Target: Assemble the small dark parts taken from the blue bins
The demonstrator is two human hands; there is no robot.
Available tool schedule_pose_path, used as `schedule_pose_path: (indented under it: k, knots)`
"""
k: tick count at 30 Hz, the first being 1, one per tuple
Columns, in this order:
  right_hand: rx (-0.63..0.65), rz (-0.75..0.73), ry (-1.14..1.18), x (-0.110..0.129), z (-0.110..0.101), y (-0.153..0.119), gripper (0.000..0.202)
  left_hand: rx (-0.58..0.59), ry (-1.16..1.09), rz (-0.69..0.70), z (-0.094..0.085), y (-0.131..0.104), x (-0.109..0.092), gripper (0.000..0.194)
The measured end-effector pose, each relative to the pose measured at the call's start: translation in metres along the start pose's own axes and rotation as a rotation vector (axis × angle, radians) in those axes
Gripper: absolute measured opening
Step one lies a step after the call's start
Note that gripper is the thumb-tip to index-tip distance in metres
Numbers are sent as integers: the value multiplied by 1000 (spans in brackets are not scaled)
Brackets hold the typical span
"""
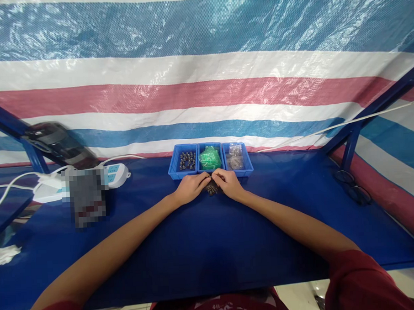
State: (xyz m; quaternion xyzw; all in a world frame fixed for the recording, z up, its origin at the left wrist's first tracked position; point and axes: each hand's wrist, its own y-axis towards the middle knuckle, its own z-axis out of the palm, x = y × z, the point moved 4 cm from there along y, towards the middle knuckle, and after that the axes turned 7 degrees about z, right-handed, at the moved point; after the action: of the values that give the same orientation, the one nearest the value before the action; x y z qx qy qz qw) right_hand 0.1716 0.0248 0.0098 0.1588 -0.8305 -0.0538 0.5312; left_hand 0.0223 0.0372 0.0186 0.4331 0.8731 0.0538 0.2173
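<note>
My left hand [191, 188] and my right hand [229, 185] meet in front of the blue bins, fingertips close together. Both are closed in a pinch; whatever they hold is too small to make out. Just below and between the fingers lies a small heap of brownish metal pieces [212, 188], partly hidden by the hands. Behind my left hand, the left blue bin [173, 163] holds several small dark metal parts [187, 160]. A clear bag of green pieces [210, 158] fills the middle bin. Greyish pieces in clear plastic bags [235, 157] sit in the right bin [244, 173].
Power strips [117, 176] with white cables lie at the left, beside a blurred-out dark object [88, 196] and a dark bottle [60, 145]. Glasses [353, 187] rest on the blue tabletop [266, 253] at the right. Blue frame posts [350, 144] and a striped sheet [204, 95] bound the back.
</note>
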Motion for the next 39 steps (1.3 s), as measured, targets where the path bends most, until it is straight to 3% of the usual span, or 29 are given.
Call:
schedule_pose_path:
  k: [39]
  knots:
    - [-1, -3, -10, -1, 0, 1, 27, 4, 26, 19, 1, 0, 0, 36]
